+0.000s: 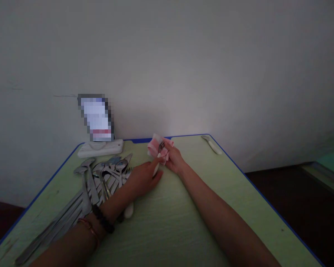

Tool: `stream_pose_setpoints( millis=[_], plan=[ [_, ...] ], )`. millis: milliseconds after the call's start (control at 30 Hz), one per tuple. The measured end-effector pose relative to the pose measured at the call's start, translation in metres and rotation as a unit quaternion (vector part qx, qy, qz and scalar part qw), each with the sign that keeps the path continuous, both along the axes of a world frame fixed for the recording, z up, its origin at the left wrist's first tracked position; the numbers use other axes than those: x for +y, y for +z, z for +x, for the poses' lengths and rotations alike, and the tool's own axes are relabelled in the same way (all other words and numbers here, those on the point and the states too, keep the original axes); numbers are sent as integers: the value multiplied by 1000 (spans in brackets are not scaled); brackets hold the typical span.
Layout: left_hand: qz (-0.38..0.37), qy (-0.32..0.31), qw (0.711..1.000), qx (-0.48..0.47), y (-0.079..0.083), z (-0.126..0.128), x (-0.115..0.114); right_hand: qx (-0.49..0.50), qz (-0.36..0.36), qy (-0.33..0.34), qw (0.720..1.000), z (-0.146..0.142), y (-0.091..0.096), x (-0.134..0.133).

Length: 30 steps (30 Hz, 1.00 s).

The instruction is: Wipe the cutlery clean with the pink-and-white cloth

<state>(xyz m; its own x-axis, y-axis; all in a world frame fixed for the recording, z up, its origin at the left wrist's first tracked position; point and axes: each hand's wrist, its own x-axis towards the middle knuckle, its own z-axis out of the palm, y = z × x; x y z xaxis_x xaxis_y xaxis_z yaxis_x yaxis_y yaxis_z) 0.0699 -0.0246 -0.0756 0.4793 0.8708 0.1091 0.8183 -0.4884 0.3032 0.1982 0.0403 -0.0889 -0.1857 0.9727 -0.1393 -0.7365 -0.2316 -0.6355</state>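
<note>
Near the far edge of the table, my left hand [144, 178] is closed around the white handle of a fork [156, 170]. The fork's metal tines lie against a pink and white cloth [155, 145]. My right hand [173, 157] pinches that cloth around the fork's head from the right side. Folds and fingers hide part of the fork. Under and beside my left forearm lies a pile of metal cutlery [93, 183], with spoons, forks and long handles overlapping.
A white-handled utensil [212, 145] lies alone at the table's far right corner. At the back left a phone with a blurred screen [97, 118] leans upright on a white stand [101, 148]. The blue-edged green table [167, 230] meets a grey wall behind.
</note>
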Motion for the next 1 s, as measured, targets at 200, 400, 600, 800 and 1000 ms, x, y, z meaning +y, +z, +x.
stream_pose_setpoints(
  millis=[200, 400, 600, 800, 1000],
  plan=[
    [-54, 23, 998, -40, 3, -2, 2, 8, -16, 50, 999, 2, 8, -2],
    [-87, 23, 975, -204, 4, -5, 6, 15, 16, 140, 990, 3, 16, -9],
    [-86, 26, 961, -260, 5, -4, 4, 27, -1, 117, 993, 8, 9, -4],
    [-84, 29, 957, -276, 6, -4, 5, 69, 24, 85, 994, 8, 9, 1],
    [-99, 7, 960, -261, 6, -4, 3, 108, 83, 74, 988, 8, 16, -3]
  ],
)
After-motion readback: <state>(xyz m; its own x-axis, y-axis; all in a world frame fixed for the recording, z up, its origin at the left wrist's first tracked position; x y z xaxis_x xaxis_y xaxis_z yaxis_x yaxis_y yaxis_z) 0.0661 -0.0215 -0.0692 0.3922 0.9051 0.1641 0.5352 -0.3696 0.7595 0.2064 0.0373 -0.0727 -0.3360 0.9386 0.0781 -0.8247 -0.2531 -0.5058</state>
